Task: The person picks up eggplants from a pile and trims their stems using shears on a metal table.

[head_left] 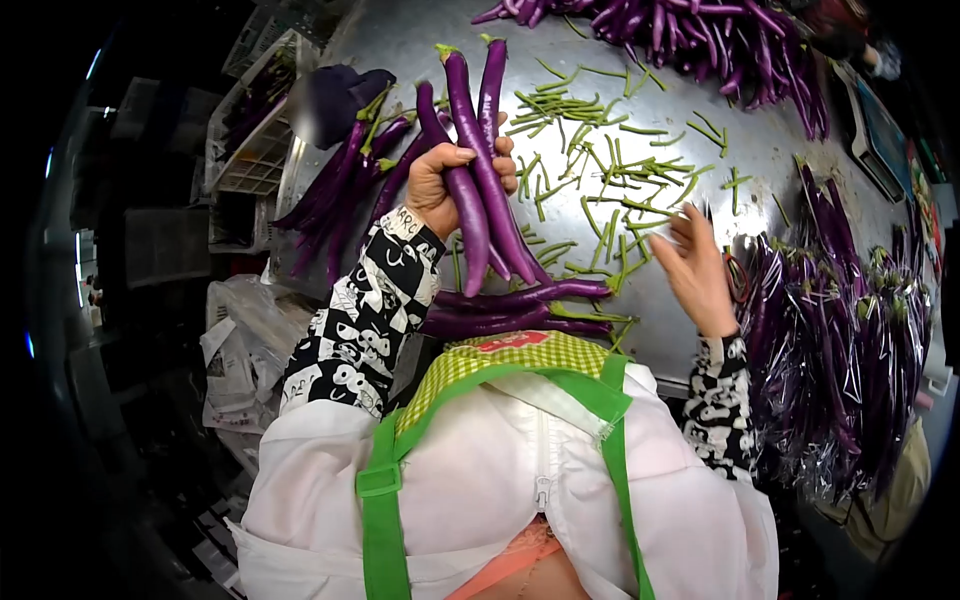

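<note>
My left hand (437,188) grips a bunch of long purple eggplants (468,170), held upright over the metal table with their green caps at the far end. Below them, near the table's front edge, more long eggplants (520,312) lie sideways with trimmed green stems pointing right. My right hand (692,268) is apart from them, its fingers spread, just right of scattered cut green stems (625,165). A thin dark point shows behind its fingers; I cannot tell what it is.
Loose eggplants (345,200) and a dark cloth-like item (340,103) lie at left, beside a white crate (250,165). Eggplants wrapped in clear plastic (835,350) fill the right side. A large eggplant pile (700,40) is at the far edge, near a person's hand (884,60).
</note>
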{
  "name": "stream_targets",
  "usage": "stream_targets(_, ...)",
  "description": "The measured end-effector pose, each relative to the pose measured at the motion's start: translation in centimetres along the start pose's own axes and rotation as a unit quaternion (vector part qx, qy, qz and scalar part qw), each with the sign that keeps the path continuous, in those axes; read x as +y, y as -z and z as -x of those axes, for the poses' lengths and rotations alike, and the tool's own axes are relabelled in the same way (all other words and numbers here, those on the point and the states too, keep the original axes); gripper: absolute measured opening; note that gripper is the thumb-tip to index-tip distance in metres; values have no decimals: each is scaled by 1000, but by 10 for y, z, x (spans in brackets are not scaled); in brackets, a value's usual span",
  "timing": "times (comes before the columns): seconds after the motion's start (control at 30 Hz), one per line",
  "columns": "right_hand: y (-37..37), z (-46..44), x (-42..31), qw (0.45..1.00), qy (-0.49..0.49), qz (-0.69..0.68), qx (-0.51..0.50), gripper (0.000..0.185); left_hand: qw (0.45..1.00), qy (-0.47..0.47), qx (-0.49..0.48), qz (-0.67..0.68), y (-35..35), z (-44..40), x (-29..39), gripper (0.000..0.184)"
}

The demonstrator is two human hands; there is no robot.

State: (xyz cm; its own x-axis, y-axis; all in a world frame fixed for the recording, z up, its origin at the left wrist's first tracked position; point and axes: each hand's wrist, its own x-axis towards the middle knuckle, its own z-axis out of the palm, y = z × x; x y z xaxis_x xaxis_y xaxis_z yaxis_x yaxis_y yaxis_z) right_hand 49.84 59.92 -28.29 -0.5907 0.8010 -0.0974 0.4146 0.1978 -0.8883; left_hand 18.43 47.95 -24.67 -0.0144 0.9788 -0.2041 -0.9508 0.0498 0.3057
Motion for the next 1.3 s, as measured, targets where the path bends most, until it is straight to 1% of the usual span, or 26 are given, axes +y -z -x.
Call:
stream_targets(0.03,-13,-2,-29,980,-47,-187,-58,70,999,17,25,-22,-1,-3,1,73)
stream_targets(0.07,-20,-7,-48,959,-84,-240,-125,56,997,35,50,-43,0,-6,2,72)
stream_targets(0.2,-62,-42,-73,830,-194,-436,-290,69,997,55,41,-29,-1,-21,-5,62)
stream_targets(0.23,-67,-48,-85,802,-137,-467,-346,70,993,54,64,-79,4,-24,-4,56)
stream_targets(0.27,-87,-58,-79,783,-130,-503,-342,63,987,52,88,-128,7,-28,-2,51)
stream_targets(0.3,-92,-57,-88,799,-120,-495,-320,60,977,31,106,-180,1,-31,-7,39)
stream_targets(0.4,-103,-68,-92,836,-126,-452,-284,44,949,45,139,-278,-5,-44,-1,46)
stream_targets(0.47,-102,-70,-95,910,-26,-352,-216,47,930,9,101,-353,-13,-44,-5,48)
stream_targets(0.53,-101,-79,-85,951,16,-264,-159,64,900,-60,70,-425,-39,-45,-7,71)
stream_targets(0.57,-96,-86,-92,945,27,-299,-130,69,884,-58,49,-462,-41,-50,1,81)
stream_targets(0.67,-71,-129,-92,963,95,-250,-31,66,855,-96,-15,-509,-37,-41,7,99)
stream_targets(0.73,-41,-172,-97,973,133,-184,43,52,762,-14,-21,-647,-24,-16,14,101)
stream_targets(0.77,-31,-206,-86,969,152,-176,85,50,686,30,-35,-726,-18,0,14,98)
stream_targets(0.8,1,-220,-110,978,98,-178,39,59,603,76,-27,-793,-19,17,10,97)
stream_targets(0.83,15,-254,-100,972,159,-133,109,51,518,76,-37,-851,-5,36,-2,99)
stream_targets(0.87,38,-263,-122,976,128,-147,96,50,468,107,-56,-875,1,53,-9,102)
stream_targets(0.9,49,-299,-108,967,175,-119,144,51,418,140,-82,-894,10,70,-18,96)
stream_targets(0.93,65,-317,-112,973,140,-107,151,51,351,170,-108,-915,34,92,-29,83)
stream_targets(0.97,79,-373,-75,966,186,-55,172,53,378,165,-105,-905,45,110,-37,78)
stream_targets(1.0,95,-402,-59,964,140,62,218,60,406,163,-101,-894,51,123,-43,74)
stream_targets(1.07,120,-443,-28,946,130,162,248,75,396,162,-92,-899,63,125,-46,74)
stream_targets(1.1,130,-442,-30,952,56,231,195,70,382,156,-85,-907,62,128,-48,74)
stream_targets(1.17,130,-455,-7,893,-41,409,183,75,398,139,-92,-902,51,122,-42,69)
stream_targets(1.2,121,-425,-18,872,-15,434,225,77,410,105,-103,-900,65,125,-44,64)
stream_targets(1.27,125,-390,-2,764,234,479,362,44,413,102,-122,-897,71,119,-38,64)
stream_targets(1.3,117,-332,-32,865,250,335,278,46,397,119,-104,-904,63,115,-37,66)
